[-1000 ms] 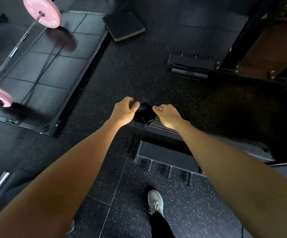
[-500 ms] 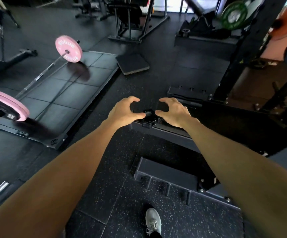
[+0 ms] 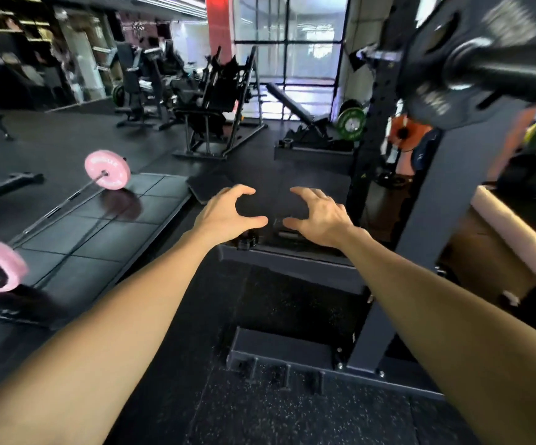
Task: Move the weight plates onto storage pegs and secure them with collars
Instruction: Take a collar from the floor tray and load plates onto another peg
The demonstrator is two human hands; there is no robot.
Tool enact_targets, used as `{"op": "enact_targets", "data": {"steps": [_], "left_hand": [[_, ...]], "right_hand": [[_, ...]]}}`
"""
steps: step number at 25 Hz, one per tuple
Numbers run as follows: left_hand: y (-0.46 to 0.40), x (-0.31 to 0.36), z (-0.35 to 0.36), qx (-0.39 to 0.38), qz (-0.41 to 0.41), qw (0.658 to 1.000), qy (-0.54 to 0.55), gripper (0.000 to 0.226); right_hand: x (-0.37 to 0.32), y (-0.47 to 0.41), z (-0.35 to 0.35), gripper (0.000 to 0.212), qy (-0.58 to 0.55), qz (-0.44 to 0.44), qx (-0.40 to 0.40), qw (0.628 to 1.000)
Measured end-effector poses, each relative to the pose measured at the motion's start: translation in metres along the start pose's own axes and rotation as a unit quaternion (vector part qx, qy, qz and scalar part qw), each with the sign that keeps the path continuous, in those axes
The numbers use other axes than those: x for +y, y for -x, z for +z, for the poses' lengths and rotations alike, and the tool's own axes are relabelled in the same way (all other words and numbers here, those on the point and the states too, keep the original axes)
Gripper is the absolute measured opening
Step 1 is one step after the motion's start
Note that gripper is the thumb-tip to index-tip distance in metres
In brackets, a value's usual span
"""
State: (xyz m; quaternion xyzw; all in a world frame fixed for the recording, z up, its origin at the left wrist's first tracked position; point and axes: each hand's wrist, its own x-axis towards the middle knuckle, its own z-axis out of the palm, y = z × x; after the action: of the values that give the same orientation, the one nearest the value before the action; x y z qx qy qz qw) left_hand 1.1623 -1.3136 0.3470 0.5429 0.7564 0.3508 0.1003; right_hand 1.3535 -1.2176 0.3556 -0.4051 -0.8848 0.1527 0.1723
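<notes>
My left hand (image 3: 226, 213) and my right hand (image 3: 319, 216) hover side by side above the rack's low crossbeam (image 3: 292, 261), fingers spread and curved, holding nothing. Just below and between them sits a black collar (image 3: 248, 240) on the end of the beam's peg, partly hidden by my left thumb. A dark weight plate (image 3: 446, 69) hangs on a thick black peg (image 3: 517, 75) at the upper right, blurred.
A barbell with pink plates (image 3: 107, 169) lies on the platform at left. The rack upright (image 3: 427, 248) stands right of my hands. A green plate (image 3: 351, 123), an orange plate (image 3: 403, 133), benches and machines fill the background. A peg bracket (image 3: 279, 351) sits on the floor below.
Both hands let go of the black collar and lifted away from it, fingers opening. The view tilted up from the floor to show the gym and the loaded peg.
</notes>
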Motion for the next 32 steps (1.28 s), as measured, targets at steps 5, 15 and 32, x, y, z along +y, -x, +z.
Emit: {"op": "enact_targets", "data": {"steps": [5, 15, 32], "left_hand": [[0.023, 0.099, 0.007, -0.018, 0.072, 0.997, 0.019, 0.068], [0.078, 0.251, 0.046, -0.003, 0.125, 0.991, 0.044, 0.070], [-0.081, 0.339, 0.023, 0.086, 0.152, 0.985, 0.004, 0.071]], "right_hand": [[0.032, 0.072, -0.081, 0.076, 0.016, 0.046, 0.051, 0.998], [0.124, 0.210, -0.196, 0.077, 0.042, 0.097, 0.111, 0.988], [0.153, 0.070, -0.296, 0.079, 0.013, 0.103, 0.164, 0.981]]}}
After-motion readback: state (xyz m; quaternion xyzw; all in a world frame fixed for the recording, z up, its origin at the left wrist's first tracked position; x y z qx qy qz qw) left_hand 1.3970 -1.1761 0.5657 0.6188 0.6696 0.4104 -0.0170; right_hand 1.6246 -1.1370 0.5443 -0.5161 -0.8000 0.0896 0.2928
